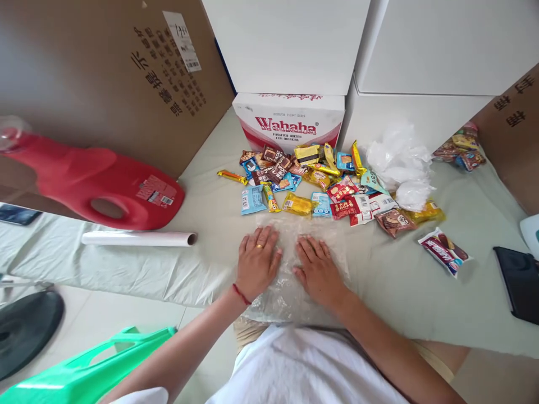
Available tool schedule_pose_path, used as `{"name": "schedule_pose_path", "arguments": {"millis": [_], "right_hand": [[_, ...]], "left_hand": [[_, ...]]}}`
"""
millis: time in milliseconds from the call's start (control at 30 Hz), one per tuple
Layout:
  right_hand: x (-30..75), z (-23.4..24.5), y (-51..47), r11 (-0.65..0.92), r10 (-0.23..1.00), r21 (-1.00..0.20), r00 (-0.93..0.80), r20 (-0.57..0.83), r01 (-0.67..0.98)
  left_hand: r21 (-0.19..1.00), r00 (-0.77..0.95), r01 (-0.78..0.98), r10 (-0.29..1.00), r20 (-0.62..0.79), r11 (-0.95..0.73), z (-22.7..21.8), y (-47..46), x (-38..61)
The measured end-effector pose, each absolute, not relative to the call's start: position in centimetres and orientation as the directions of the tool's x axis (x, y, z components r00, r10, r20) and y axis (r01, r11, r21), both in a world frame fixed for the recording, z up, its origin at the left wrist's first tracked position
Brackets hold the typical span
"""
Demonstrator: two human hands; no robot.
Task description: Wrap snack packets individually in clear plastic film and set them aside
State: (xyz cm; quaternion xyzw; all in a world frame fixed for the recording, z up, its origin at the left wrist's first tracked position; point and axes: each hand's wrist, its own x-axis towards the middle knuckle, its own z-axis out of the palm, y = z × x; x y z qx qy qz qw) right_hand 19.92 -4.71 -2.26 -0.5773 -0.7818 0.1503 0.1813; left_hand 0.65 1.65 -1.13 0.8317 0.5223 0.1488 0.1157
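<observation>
A clear plastic bag (280,289) lies flat on the cloth-covered table, near its front edge. My left hand (257,261) rests palm down on the left part of the bag, fingers stretched out, with a ring and a red wrist cord showing. On the right part, my right hand (318,269) also lies flat with its fingers spread. Just beyond the fingertips is a pile of wrapped snacks, among them a yellow packet (298,204), a light blue packet (253,200) and a brown biscuit packet (394,220).
Behind the snacks stand a Wahaha carton (290,123) and white boxes (286,45). Crumpled white plastic bags (400,157) sit at right, near a purple-and-white packet (445,251) and a dark phone-like device (520,280). At left are a red jug (105,185) and a white roll (138,239).
</observation>
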Motion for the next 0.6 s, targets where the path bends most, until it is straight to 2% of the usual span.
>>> {"name": "schedule_pose_path", "arguments": {"millis": [33, 100, 200, 300, 400, 500, 600], "right_hand": [[20.1, -2.6, -4.8, 0.287, 0.957, -0.450, -0.275, 0.094, 0.846], [21.1, -2.4, -4.8, 0.292, 0.954, -0.498, -0.287, 0.089, 0.817], [22.9, -1.4, -3.9, 0.251, 0.968, -0.544, -0.208, 0.139, 0.801], [24.7, -1.8, -2.9, 0.180, 0.979, -0.469, -0.110, 0.173, 0.865], [27.0, -3.2, -2.2, 0.142, 0.987, -0.431, -0.092, 0.135, 0.891], [29.5, -3.2, -1.2, 0.153, 0.988, -0.515, -0.119, 0.100, 0.844], [30.3, -0.7, 1.9, 0.061, 0.998, -0.555, -0.045, 0.043, 0.830]], "left_hand": [[0.275, 0.455, 0.843, 0.886, 0.089, -0.461, -1.8, 1.9, 0.5], [0.218, 0.502, 0.840, 0.864, 0.033, -0.496, -2.6, 2.5, 0.2], [0.233, 0.473, 0.850, 0.879, 0.057, -0.473, -2.7, 3.6, 0.2], [0.231, 0.460, 0.855, 0.884, 0.079, -0.465, -2.4, 5.0, 0.5], [0.230, 0.484, 0.845, 0.874, 0.051, -0.482, -2.7, 6.3, 0.7], [0.246, 0.492, 0.837, 0.869, 0.050, -0.488, -3.4, 6.9, 0.4], [0.267, 0.492, 0.832, 0.869, 0.055, -0.487, -3.5, 7.0, 0.1]]}}
